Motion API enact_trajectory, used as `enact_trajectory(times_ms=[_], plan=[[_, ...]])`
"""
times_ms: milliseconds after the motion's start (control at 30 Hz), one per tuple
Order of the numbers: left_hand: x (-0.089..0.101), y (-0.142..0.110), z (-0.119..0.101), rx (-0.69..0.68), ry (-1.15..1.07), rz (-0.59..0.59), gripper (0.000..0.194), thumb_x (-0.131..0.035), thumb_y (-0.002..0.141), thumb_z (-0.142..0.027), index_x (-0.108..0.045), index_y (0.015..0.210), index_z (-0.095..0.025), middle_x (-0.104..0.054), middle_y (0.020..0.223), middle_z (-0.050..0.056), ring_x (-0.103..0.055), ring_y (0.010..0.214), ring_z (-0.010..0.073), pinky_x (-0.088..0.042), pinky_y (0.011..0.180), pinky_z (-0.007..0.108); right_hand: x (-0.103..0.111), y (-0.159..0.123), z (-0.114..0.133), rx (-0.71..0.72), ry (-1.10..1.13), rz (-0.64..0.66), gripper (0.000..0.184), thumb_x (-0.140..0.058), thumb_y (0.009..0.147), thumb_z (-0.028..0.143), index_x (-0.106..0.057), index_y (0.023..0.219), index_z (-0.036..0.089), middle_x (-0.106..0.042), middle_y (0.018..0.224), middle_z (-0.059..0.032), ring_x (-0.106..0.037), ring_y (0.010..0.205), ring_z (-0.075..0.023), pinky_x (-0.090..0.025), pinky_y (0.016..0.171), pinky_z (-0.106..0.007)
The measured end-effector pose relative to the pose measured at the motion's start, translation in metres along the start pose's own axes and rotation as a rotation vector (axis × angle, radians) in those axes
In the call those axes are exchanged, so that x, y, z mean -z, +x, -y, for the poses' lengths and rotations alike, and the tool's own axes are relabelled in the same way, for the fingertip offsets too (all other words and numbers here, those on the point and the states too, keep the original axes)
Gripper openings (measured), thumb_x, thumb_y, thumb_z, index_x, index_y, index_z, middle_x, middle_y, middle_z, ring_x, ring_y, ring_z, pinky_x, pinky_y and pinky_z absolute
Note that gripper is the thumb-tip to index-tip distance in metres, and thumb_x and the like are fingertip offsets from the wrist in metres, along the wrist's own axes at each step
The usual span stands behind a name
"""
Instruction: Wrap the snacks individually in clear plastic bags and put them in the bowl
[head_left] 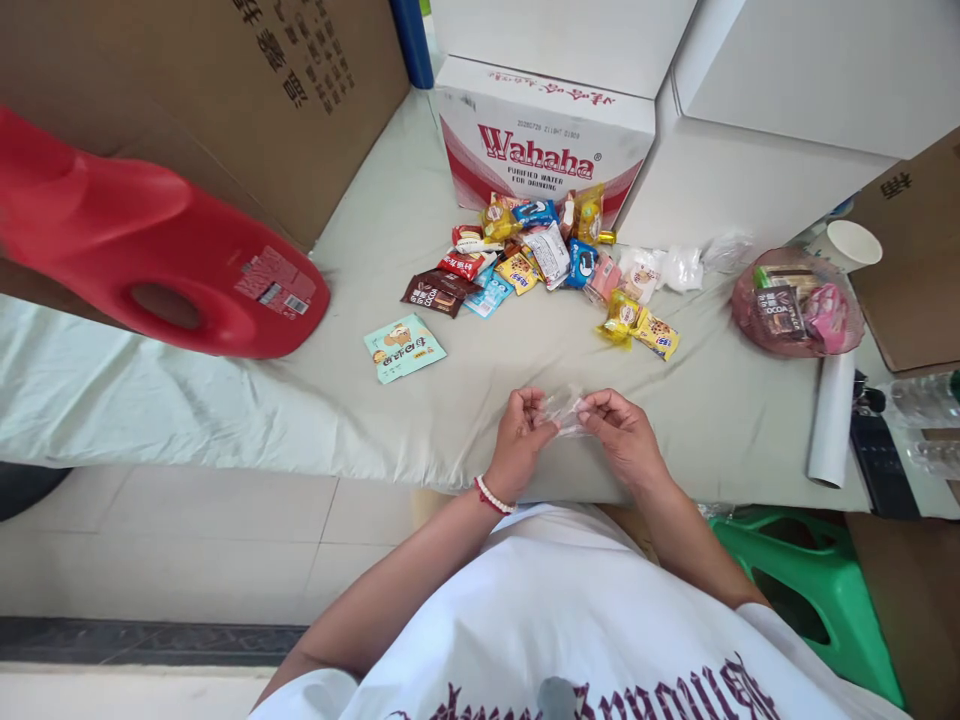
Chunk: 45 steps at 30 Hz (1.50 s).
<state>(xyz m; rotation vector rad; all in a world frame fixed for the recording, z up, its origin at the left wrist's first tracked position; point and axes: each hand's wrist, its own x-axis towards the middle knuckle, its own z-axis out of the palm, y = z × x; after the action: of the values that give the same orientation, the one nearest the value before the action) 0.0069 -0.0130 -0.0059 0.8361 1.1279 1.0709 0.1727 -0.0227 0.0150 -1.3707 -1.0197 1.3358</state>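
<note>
My left hand [520,440] and my right hand [622,435] meet over the near edge of a cloth-covered surface [225,400]. Both pinch a small clear plastic bag [564,410] between their fingertips. A beaded bracelet [493,496] sits on my left wrist. Beyond the hands lies a heap of wrapped snacks [540,255] in many colours. A pale green snack packet [403,347] lies apart to the left of the heap.
A large red plastic jug [150,250] lies at left. A Wahaha carton [540,140] and brown and white boxes stand behind. A filled pink bag [796,302], a paper cup [853,243], a white roll [832,418] and a green stool [817,590] are at right.
</note>
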Motion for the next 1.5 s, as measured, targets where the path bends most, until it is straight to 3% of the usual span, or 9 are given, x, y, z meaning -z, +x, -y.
enact_trajectory(times_ms=[133, 267, 467, 567, 667, 833, 1067, 1333, 1500], plan=[[-0.004, 0.009, -0.005, 0.100, 0.120, -0.010, 0.025, -0.075, 0.074, -0.032, -0.069, 0.093, -0.017, -0.061, 0.085, 0.000, -0.048, 0.072, 0.0123, -0.039, 0.070, 0.026, 0.003, -0.013, -0.002, 0.219, -0.087, -0.010, 0.010, -0.075, 0.084, 0.033, -0.069, 0.081, 0.025, -0.062, 0.096, -0.0034, -0.057, 0.089, -0.0177, -0.046, 0.077, -0.030], [-0.012, 0.017, -0.010, 0.102, 0.065, -0.004, 0.025, -0.074, 0.076, -0.036, -0.059, 0.068, -0.018, -0.050, 0.063, -0.005, -0.041, 0.060, 0.0093, -0.033, 0.059, 0.023, 0.015, -0.028, -0.008, 0.279, -0.169, -0.020, 0.008, -0.069, 0.089, 0.030, -0.069, 0.082, 0.026, -0.059, 0.092, -0.0035, -0.056, 0.086, -0.0184, -0.045, 0.076, -0.032], [-0.018, 0.027, -0.018, 0.144, -0.160, -0.084, 0.046, -0.073, 0.080, -0.061, -0.050, 0.073, -0.021, -0.031, 0.054, -0.010, -0.022, 0.045, 0.0056, -0.015, 0.044, 0.022, 0.039, -0.048, -0.015, 0.023, -0.247, 0.247, 0.018, -0.067, 0.093, 0.042, -0.068, 0.091, 0.024, -0.060, 0.084, -0.0023, -0.055, 0.077, -0.0170, -0.047, 0.073, -0.031], [-0.019, 0.024, -0.020, 0.114, -0.128, -0.034, 0.054, -0.071, 0.078, -0.071, -0.056, 0.072, -0.020, -0.031, 0.052, -0.009, -0.022, 0.044, 0.0051, -0.015, 0.043, 0.022, 0.044, -0.040, -0.014, -0.110, -0.079, 0.076, 0.038, -0.064, 0.091, 0.060, -0.066, 0.105, 0.025, -0.065, 0.097, -0.0052, -0.059, 0.085, -0.0187, -0.053, 0.072, -0.031], [-0.019, 0.018, -0.020, 0.136, -0.134, 0.034, 0.055, -0.069, 0.078, -0.073, -0.066, 0.080, -0.018, -0.026, 0.053, -0.010, -0.021, 0.044, 0.0055, -0.014, 0.043, 0.022, 0.042, -0.020, -0.008, -0.170, 0.108, -0.057, 0.053, -0.065, 0.086, 0.069, -0.061, 0.120, 0.028, -0.066, 0.112, -0.0076, -0.063, 0.099, -0.0220, -0.058, 0.075, -0.033], [-0.018, 0.010, -0.021, 0.240, -0.249, 0.182, 0.056, -0.071, 0.080, -0.070, -0.072, 0.102, -0.018, -0.028, 0.054, -0.010, -0.019, 0.046, 0.0060, -0.015, 0.041, 0.021, 0.021, 0.009, 0.001, -0.257, 0.235, 0.051, 0.072, -0.089, 0.067, 0.051, -0.056, 0.128, 0.030, -0.067, 0.099, -0.0025, -0.065, 0.092, -0.0196, -0.060, 0.074, -0.033], [0.002, 0.017, -0.025, 0.373, -0.445, 0.174, 0.055, -0.071, 0.083, -0.064, -0.067, 0.117, -0.021, -0.029, 0.054, -0.011, -0.015, 0.044, 0.0057, -0.014, 0.038, 0.016, 0.023, 0.017, -0.008, -0.167, 0.219, -0.181, 0.047, -0.089, 0.064, 0.045, -0.067, 0.099, 0.022, -0.059, 0.073, 0.0041, -0.055, 0.062, -0.0107, -0.046, 0.052, -0.022], [0.019, 0.014, -0.023, 0.438, -0.509, 0.186, 0.060, -0.070, 0.084, -0.064, -0.059, 0.133, -0.030, -0.041, 0.061, -0.009, -0.021, 0.043, 0.0047, -0.015, 0.035, 0.014, 0.038, 0.005, -0.011, -0.156, -0.020, -0.223, 0.038, -0.081, 0.072, 0.053, -0.068, 0.087, 0.020, -0.069, 0.078, -0.0021, -0.048, 0.051, -0.0092, -0.037, 0.042, -0.023], [0.021, 0.013, -0.023, 0.451, -0.511, 0.236, 0.067, -0.072, 0.082, -0.066, -0.055, 0.140, -0.036, -0.047, 0.067, -0.008, -0.022, 0.043, 0.0031, -0.016, 0.035, 0.012, 0.021, 0.004, -0.011, -0.258, -0.052, -0.113, 0.052, -0.071, 0.077, 0.068, -0.067, 0.097, 0.020, -0.073, 0.087, -0.0044, -0.049, 0.048, -0.0096, -0.033, 0.040, -0.024]])
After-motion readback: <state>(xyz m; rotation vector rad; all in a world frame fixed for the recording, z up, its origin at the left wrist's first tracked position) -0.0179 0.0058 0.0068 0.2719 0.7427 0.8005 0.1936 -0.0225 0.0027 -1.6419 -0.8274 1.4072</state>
